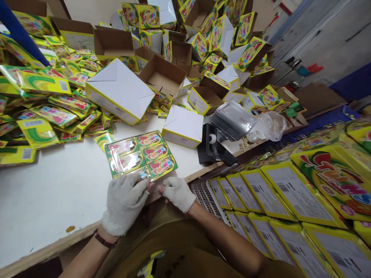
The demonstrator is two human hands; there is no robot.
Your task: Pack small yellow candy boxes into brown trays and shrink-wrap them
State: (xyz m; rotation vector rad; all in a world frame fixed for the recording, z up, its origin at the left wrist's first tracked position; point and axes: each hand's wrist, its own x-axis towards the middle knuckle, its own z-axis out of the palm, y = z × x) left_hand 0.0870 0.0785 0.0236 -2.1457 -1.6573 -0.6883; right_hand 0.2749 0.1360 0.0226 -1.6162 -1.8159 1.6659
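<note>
A flat, shiny clear plastic pack (pixel 141 155) lies on the white table, with several small yellow-green candy boxes side by side inside it. My left hand (pixel 124 200), in a white fingerless glove, rests at the pack's near left edge with its fingers curled. My right hand (pixel 177 193), gloved the same way, is just off the near corner with thumb and fingers pinched together. Their fingertips almost meet at the table's front edge. Whatever they pinch is too small or hidden to make out.
Small candy boxes (pixel 58 116) are heaped on the left. Open cartons (pixel 164 77) pile up at the back, near two white-bottomed cartons (pixel 120 90). A black tape dispenser (pixel 213 144) stands beside clear plastic trays (pixel 232 119). Filled cartons (pixel 295 189) stack in a white crate (pixel 207 197) at right.
</note>
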